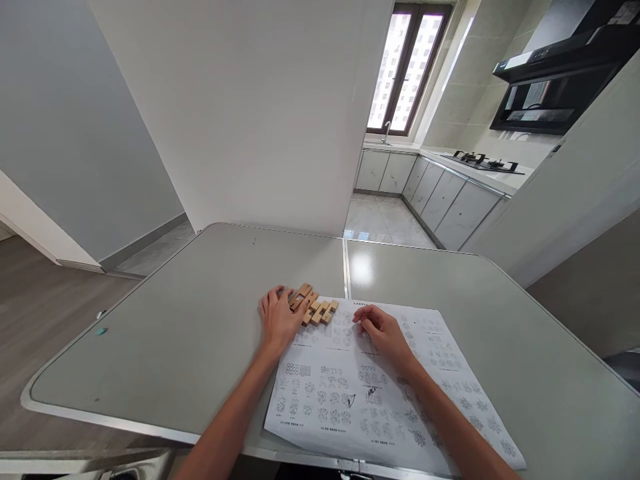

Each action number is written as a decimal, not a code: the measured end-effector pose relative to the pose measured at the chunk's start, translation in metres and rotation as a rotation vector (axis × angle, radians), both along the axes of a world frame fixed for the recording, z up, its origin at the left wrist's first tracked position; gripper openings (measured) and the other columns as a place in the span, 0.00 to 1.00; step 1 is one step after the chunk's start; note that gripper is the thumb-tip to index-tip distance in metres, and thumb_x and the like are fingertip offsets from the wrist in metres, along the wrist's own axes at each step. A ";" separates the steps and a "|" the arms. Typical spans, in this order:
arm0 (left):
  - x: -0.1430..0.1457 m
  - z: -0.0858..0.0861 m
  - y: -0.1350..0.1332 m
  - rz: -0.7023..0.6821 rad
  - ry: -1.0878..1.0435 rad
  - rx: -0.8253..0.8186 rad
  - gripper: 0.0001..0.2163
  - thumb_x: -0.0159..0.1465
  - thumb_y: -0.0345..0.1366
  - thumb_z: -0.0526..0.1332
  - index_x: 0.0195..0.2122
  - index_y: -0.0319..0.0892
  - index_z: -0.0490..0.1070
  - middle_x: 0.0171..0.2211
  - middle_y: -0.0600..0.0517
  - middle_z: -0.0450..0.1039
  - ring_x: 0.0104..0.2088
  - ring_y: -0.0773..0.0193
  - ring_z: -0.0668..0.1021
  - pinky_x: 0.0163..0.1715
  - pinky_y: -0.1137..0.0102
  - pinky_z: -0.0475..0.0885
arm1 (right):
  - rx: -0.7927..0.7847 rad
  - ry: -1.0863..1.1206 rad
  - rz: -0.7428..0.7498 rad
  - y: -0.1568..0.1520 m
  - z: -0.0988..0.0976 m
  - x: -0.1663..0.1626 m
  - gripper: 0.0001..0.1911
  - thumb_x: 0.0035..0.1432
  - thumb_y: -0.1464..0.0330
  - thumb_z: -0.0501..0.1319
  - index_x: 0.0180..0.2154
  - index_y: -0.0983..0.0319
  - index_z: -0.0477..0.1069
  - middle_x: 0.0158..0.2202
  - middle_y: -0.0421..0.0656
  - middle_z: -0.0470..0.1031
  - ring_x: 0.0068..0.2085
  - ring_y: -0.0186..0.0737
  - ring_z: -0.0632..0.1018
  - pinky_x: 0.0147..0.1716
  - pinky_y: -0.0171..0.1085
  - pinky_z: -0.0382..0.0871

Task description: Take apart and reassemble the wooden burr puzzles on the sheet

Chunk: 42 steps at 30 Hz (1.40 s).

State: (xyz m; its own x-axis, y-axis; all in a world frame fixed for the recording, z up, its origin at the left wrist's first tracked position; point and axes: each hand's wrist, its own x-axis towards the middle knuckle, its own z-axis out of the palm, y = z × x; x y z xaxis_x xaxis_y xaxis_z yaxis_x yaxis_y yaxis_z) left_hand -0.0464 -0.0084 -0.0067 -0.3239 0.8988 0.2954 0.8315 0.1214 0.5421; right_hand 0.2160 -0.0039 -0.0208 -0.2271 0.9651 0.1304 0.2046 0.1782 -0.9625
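Observation:
Notched wooden puzzle pieces (pixel 316 313) lie close together in a slanted row, on the table and over the top left edge of a large printed sheet (pixel 320 393). Dark marks show on some of them. My left hand (pixel 280 319) rests at the row's left end, fingers apart, with the thumb and index finger against the pieces. Over the upper middle of the sheet is my right hand (pixel 384 332), its fingers curled in and nothing visible between them. Small line drawings of notched shapes and captions cover the sheet; my right forearm hides part of it.
The grey-green table (pixel 190 333) has a metal seam (pixel 345 270) and a pale rim. A small teal bit (pixel 102 331) and a whitish bit lie near its left edge. Beyond stand a white wall (pixel 240 120) and a kitchen with a gas hob (pixel 483 161).

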 end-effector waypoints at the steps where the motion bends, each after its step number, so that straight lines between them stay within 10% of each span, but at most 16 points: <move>1: -0.001 0.000 0.001 -0.002 -0.002 -0.001 0.19 0.64 0.48 0.64 0.52 0.44 0.77 0.60 0.41 0.69 0.60 0.43 0.69 0.62 0.49 0.62 | -0.001 -0.001 0.000 0.000 0.000 0.000 0.09 0.62 0.64 0.58 0.38 0.59 0.75 0.36 0.44 0.80 0.31 0.41 0.77 0.32 0.39 0.68; 17: -0.022 -0.001 0.003 -0.045 -0.019 0.030 0.13 0.62 0.44 0.65 0.43 0.43 0.79 0.57 0.42 0.71 0.59 0.44 0.72 0.62 0.49 0.67 | -0.005 -0.005 -0.001 -0.002 0.006 -0.002 0.09 0.60 0.63 0.57 0.37 0.58 0.75 0.36 0.42 0.80 0.31 0.41 0.77 0.34 0.40 0.69; 30: -0.071 -0.004 -0.059 -0.151 -0.024 -0.002 0.18 0.63 0.51 0.62 0.44 0.42 0.77 0.55 0.43 0.73 0.57 0.46 0.75 0.59 0.52 0.71 | -0.016 -0.013 -0.015 -0.001 0.006 -0.002 0.09 0.61 0.65 0.57 0.38 0.58 0.75 0.35 0.42 0.80 0.30 0.40 0.76 0.30 0.38 0.66; 42: -0.059 0.014 -0.111 -0.450 -0.052 -0.093 0.16 0.66 0.50 0.63 0.48 0.47 0.77 0.57 0.45 0.72 0.58 0.49 0.75 0.56 0.55 0.76 | -0.007 -0.006 -0.009 -0.002 0.009 -0.001 0.09 0.61 0.67 0.56 0.38 0.59 0.75 0.36 0.41 0.80 0.30 0.39 0.76 0.32 0.38 0.68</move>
State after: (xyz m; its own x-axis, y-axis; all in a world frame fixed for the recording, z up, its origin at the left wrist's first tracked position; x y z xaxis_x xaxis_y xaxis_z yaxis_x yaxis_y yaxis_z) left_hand -0.1057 -0.1199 0.0073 0.0924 0.9754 0.2002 0.7849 -0.1951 0.5881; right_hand 0.2148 -0.0059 -0.0116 -0.2194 0.9679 0.1225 0.2119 0.1699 -0.9624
